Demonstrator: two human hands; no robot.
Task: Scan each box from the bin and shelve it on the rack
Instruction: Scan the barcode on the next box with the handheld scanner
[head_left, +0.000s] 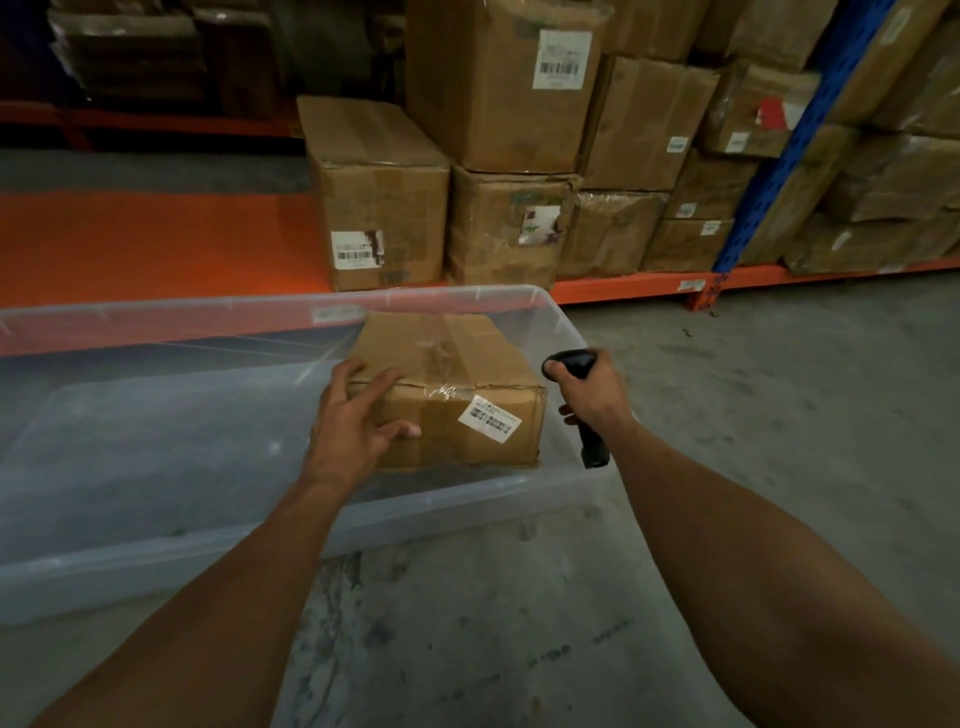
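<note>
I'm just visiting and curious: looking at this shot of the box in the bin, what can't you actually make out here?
All from the head view:
- Label on the cardboard box: print too small and blurred to read.
- Scanner: its middle is hidden by the right hand; trigger not visible.
- Left hand: covers the box's near left corner.
- Clear bin: its left end is cut off by the frame edge.
- Rack upper left: too dark to tell its contents.

No legible text anywhere. Only barcodes on white labels: one on the cardboard box (457, 395) in the clear bin (550, 312), between the hands; others on stacked cartons (498, 88) on the rack (156, 244) beyond, print too blurred to read.
</note>
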